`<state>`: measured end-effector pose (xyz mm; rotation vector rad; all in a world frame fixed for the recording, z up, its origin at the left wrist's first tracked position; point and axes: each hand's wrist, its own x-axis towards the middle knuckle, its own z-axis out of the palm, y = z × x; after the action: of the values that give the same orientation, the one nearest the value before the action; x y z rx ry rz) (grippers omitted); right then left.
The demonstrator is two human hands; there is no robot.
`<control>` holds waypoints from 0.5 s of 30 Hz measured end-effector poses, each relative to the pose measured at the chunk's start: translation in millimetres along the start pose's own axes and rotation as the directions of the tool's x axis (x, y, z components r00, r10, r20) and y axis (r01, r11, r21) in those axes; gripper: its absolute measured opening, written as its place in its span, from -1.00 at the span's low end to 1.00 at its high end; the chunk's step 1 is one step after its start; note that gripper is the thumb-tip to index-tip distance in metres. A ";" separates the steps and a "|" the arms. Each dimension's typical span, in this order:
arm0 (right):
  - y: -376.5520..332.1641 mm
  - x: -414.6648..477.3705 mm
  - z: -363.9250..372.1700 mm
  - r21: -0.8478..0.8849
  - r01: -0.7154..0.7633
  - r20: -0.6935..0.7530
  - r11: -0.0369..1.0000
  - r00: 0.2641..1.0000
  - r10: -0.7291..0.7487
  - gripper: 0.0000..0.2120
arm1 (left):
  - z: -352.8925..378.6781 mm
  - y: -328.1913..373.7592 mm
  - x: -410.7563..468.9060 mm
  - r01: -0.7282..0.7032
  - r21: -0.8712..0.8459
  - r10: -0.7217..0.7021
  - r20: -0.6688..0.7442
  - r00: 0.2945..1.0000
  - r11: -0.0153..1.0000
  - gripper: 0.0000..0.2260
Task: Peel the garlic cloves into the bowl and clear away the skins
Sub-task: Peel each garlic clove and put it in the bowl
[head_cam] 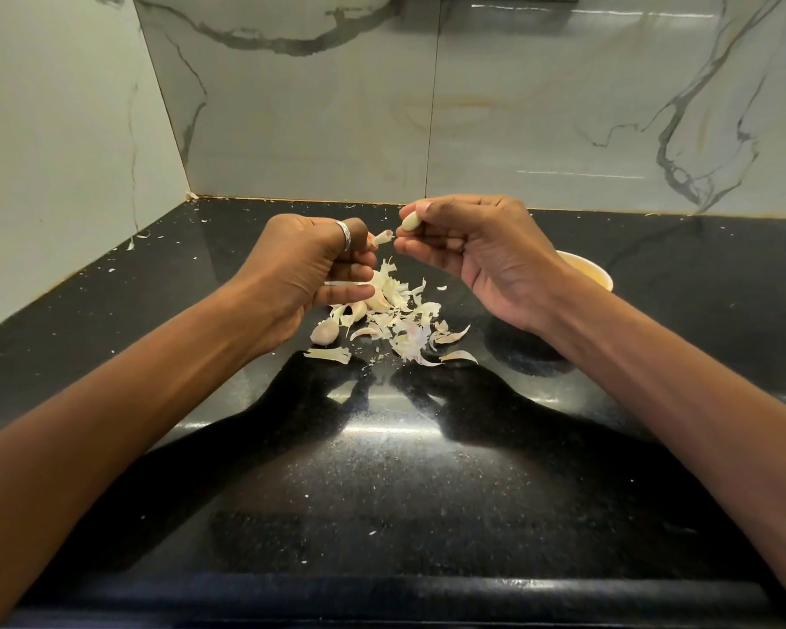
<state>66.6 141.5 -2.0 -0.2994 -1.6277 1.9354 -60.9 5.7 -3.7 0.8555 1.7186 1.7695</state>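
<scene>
Holdings, as we count them:

- Hands: two. The left hand [309, 265] has all its fingers curled in, and its thumb and forefinger pinch a scrap of skin. The right hand [477, 261] grips a clove at its fingertips, with the remaining fingers bent loosely beneath.
- Peeled clove [410, 221]: one, pale and bare, held at the tips of the right hand's thumb and forefinger, above the counter. Its long axis lies slanted. The lower end points toward the left hand's fingertips and the upper end tilts away toward the wall.
- Scrap of skin [382, 237]: one, papery and curled. It juts from the left fingertips toward the clove, near it but apart.
- Heap of skins [400, 320]: one loose scatter, too many flakes for us to count. It lies on the counter below the gap between the two sets of fingertips.
- Unpeeled cloves: we make out two. One [324, 332] lies under the left hand's knuckles, the other [357, 311] just beside it at the heap's edge. We cannot tell whether more sit under the flakes.
- Bowl [586, 274]: one, pale, behind the back of the right hand, which hides most of it. We cannot see its contents.
- Ring [343, 233]: one, silver, on a left finger.
- Counter [382, 469]: one, black and glossy, flecked with stray skin crumbs.
</scene>
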 end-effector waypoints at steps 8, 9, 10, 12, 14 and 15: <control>0.0 0.3 0.3 -0.014 -0.019 -0.001 1.000 1.000 0.019 -0.83 | -2.1 -2.7 2.1 -0.032 0.033 0.032 -0.011 0.999 0.999 -0.87; -0.6 0.0 0.3 -0.021 -0.017 -0.005 1.000 1.000 0.017 -0.84 | -2.1 -3.1 2.5 -0.041 0.047 0.041 -0.011 0.999 0.998 -0.86; -0.9 -0.2 0.5 -0.027 -0.017 -0.007 1.000 1.000 0.017 -0.84 | -2.1 -3.5 2.7 -0.049 0.066 0.050 -0.012 0.999 0.997 -0.85; -1.0 -0.5 1.0 -0.037 -0.022 -0.007 0.999 1.000 0.021 -0.84 | -2.4 -4.6 3.8 -0.073 0.118 0.077 -0.022 0.997 0.990 -0.82; -0.8 -0.3 0.4 -0.048 -0.031 0.000 0.998 1.000 0.031 -0.84 | -3.8 -7.0 5.6 -0.121 0.187 0.129 -0.030 0.991 0.975 -0.79; -0.7 -0.2 -0.1 -0.052 -0.037 0.003 0.998 0.999 0.037 -0.84 | -4.7 -8.7 6.3 -0.158 0.236 0.169 -0.030 0.985 0.959 -0.79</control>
<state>67.1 141.5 -1.4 -0.3484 -1.6882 1.9246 -69.1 7.8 -11.8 1.0894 1.9665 1.7275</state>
